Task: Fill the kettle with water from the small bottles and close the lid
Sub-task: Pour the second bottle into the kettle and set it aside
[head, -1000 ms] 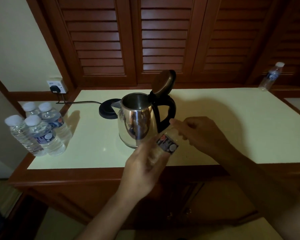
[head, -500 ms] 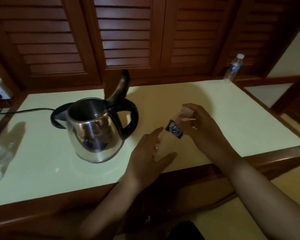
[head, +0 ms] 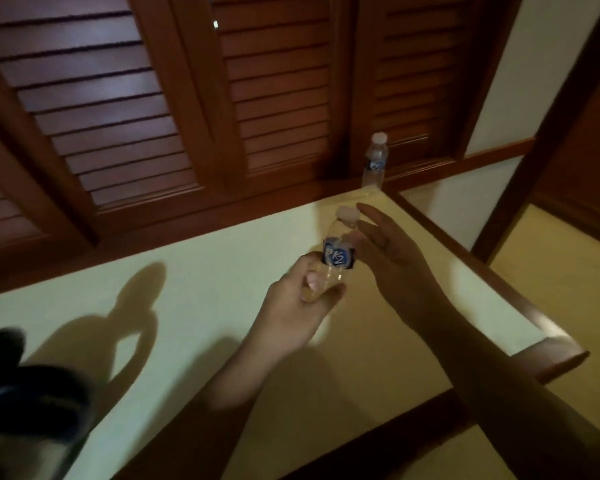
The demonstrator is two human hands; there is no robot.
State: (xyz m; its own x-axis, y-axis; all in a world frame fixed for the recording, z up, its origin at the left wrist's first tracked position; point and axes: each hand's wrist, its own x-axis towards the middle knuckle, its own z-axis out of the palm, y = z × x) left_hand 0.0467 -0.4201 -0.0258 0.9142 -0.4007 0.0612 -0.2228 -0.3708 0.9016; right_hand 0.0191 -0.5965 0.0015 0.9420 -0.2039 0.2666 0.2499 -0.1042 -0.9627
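Note:
My left hand (head: 298,306) grips the lower part of a small clear water bottle (head: 338,256) with a blue label and a white cap, tilted up and away over the cream counter top (head: 194,299). My right hand (head: 392,258) is just right of the bottle, fingers spread, not holding it; its fingertips are near the cap. Only a blurred dark part of the kettle (head: 25,403) shows at the bottom left edge; its opening and lid are out of view. The kettle's shadow lies on the counter.
Another capped small bottle (head: 374,161) stands at the counter's far right corner against the wooden louvred doors (head: 153,98). A raised wooden rim (head: 499,296) runs along the counter's right edge, with floor beyond it.
The view has swung right, so the kettle has slid to the bottom left edge. My right hand has come off the bottle's cap and opened. My left hand still holds the bottle.

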